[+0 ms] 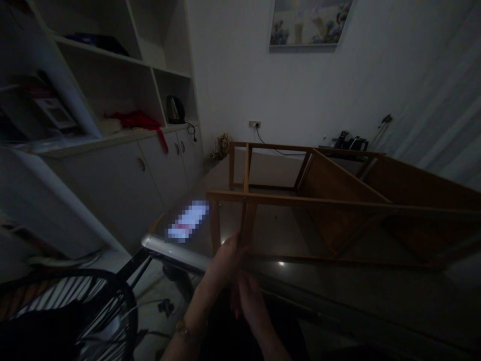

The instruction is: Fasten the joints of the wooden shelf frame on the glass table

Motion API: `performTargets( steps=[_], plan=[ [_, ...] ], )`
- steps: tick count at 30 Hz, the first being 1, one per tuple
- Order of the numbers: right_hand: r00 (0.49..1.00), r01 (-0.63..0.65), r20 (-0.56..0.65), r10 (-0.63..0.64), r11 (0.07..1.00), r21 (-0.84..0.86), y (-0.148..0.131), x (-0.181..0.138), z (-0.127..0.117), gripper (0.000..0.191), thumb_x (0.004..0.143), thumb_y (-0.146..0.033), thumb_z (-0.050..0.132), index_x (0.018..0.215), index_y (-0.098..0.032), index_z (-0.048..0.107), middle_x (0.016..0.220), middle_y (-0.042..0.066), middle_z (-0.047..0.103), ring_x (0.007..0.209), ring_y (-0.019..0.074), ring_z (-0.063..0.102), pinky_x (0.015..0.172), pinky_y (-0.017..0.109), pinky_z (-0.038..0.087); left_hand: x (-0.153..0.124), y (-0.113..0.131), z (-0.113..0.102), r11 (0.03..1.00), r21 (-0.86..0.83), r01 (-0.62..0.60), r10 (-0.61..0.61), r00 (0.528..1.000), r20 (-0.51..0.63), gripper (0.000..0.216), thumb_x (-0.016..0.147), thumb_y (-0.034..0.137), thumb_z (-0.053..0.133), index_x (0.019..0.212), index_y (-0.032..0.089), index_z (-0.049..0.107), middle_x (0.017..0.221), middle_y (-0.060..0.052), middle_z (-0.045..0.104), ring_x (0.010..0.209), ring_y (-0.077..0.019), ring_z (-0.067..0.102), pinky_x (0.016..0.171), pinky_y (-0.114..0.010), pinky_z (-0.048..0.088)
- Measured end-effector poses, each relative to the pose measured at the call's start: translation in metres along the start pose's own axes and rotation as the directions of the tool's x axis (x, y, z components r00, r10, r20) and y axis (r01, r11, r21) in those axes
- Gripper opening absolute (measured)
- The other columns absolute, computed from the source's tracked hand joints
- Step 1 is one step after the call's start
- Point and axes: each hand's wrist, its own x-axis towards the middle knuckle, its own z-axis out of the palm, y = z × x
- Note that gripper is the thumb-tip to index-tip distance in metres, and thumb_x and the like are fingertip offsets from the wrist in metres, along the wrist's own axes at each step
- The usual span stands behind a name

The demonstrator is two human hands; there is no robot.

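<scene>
A brown wooden shelf rack (296, 199) lies on its side on a table. My left hand (225, 258), with a bracelet at the wrist, is at the rack's near lower bar, its fingers curled against the wood. Just below it, close to the table edge, is my right hand (248, 296). Its fingers are bent together, and whatever they hold is hidden in the dim light. A phone (188, 220) with a lit, blurred screen lies on the table left of the rack.
A black round-framed woven chair (128, 306) stands at lower left. White cabinets (108, 185) line the left wall, with a kettle (175, 109) and a red cloth (137, 120) in the shelving. A black cord (265, 142) runs from a wall socket (254, 124) behind the rack.
</scene>
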Motion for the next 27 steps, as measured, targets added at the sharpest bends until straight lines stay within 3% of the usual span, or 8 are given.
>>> performTargets(
  steps=[4,8,12,21,27],
  plan=[
    [0.997,0.013,-0.070,-0.017,0.998,-0.061,0.002,0.003,0.000,0.068,0.073,-0.087,0.044,0.064,-0.021,0.055,0.038,-0.005,0.043,0.030,0.0084,0.037,0.032,0.021,0.024,0.001,0.000,-0.002,1.000,-0.002,-0.022,0.022,0.999,0.026,0.043,0.093,0.025,0.052,0.134,0.015,0.046,0.118,-0.018,0.069,0.113,-0.0278,0.066,0.091,-0.039,0.054],
    [0.992,0.011,-0.125,-0.016,0.999,-0.040,0.000,0.004,0.001,0.060,0.072,-0.081,0.053,0.062,-0.022,0.055,0.038,-0.005,0.039,0.034,0.0097,0.039,0.033,0.021,0.025,0.000,-0.001,-0.002,1.000,-0.009,-0.025,0.025,1.000,0.007,0.042,0.093,0.027,0.052,0.134,0.016,0.046,0.112,-0.015,0.071,0.106,-0.0264,0.069,0.089,-0.038,0.055],
    [0.990,0.004,-0.141,-0.004,1.000,0.000,-0.001,0.002,0.005,0.060,0.073,-0.080,0.052,0.059,-0.022,0.051,0.036,-0.007,0.036,0.032,0.0079,0.033,0.032,0.020,0.021,0.001,-0.004,-0.001,1.000,-0.027,-0.011,0.012,1.000,0.019,0.044,0.094,0.028,0.051,0.135,0.014,0.045,0.111,-0.016,0.071,0.106,-0.0264,0.069,0.089,-0.037,0.055],
    [0.994,0.005,-0.107,0.009,0.992,0.127,-0.001,0.001,0.013,0.060,0.070,-0.082,0.051,0.064,-0.021,0.051,0.047,-0.005,0.046,0.039,0.0082,0.040,0.037,0.020,0.028,-0.002,0.003,-0.003,1.000,0.015,-0.005,0.006,1.000,-0.020,0.040,0.094,0.028,0.052,0.131,0.015,0.047,0.117,-0.016,0.069,0.114,-0.0266,0.065,0.091,-0.036,0.054],
    [1.000,-0.007,-0.026,0.013,0.976,0.216,-0.007,0.004,0.017,0.058,0.072,-0.079,0.048,0.060,-0.022,0.044,0.047,-0.007,0.037,0.040,0.0069,0.031,0.039,0.020,0.023,0.002,0.008,-0.008,1.000,0.014,-0.013,0.013,1.000,0.021,0.036,0.094,0.029,0.052,0.126,0.013,0.049,0.110,-0.017,0.071,0.109,-0.0282,0.068,0.087,-0.036,0.055]
  ],
)
